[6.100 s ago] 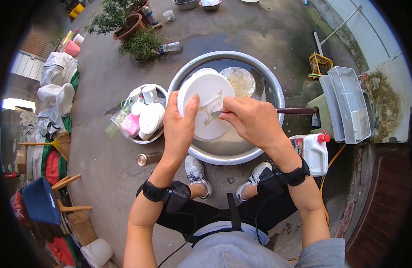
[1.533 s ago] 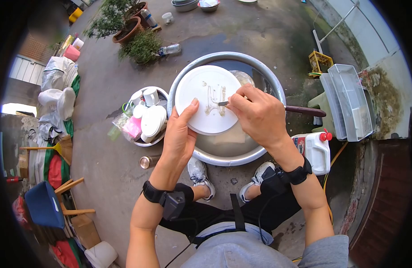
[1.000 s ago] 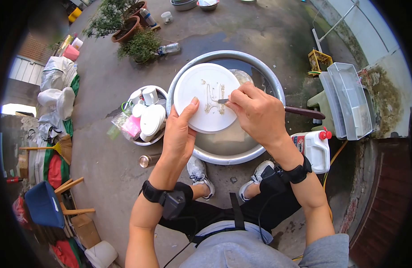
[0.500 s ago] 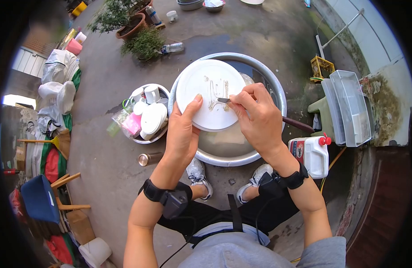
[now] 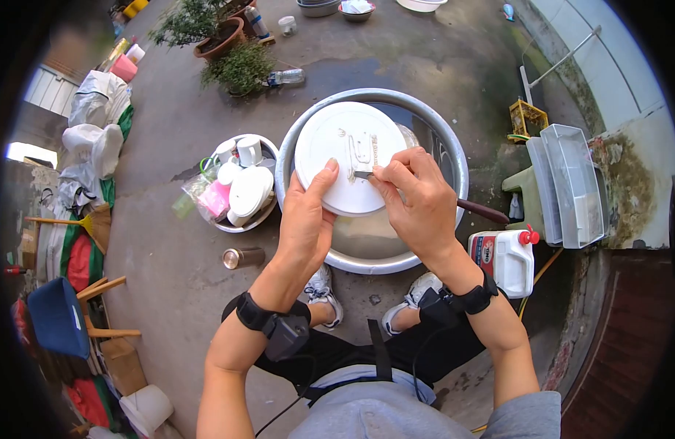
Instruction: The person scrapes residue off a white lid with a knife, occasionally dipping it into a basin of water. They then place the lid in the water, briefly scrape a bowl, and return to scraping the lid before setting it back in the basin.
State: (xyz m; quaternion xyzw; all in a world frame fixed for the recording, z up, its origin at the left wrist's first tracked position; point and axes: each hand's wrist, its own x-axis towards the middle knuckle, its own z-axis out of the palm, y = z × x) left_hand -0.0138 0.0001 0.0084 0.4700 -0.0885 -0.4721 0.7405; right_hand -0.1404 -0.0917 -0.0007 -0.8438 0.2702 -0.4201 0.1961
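A round white lid is held tilted above a large metal basin, with greyish water inside. My left hand grips its left lower edge, thumb lying on the top face. Brownish grime marks the raised handle-like shape and lettering in the lid's middle. Between thumb and fingers, my right hand pinches a small flat metal blade, whose tip touches the lower end of that raised shape. The blade's other end is hidden by my fingers. A dark brown handle sticks out over the basin's right rim.
Left of the basin stands a bowl of white cups, lids and a pink item. A metal flask lies nearby. At right are a white jug with a red cap and clear plastic bins. Potted plants stand ahead.
The blade has moved slightly down along the lid's raised shape. The marks there look paler than before. My left hand still grips the lid, and the view has shifted a little.
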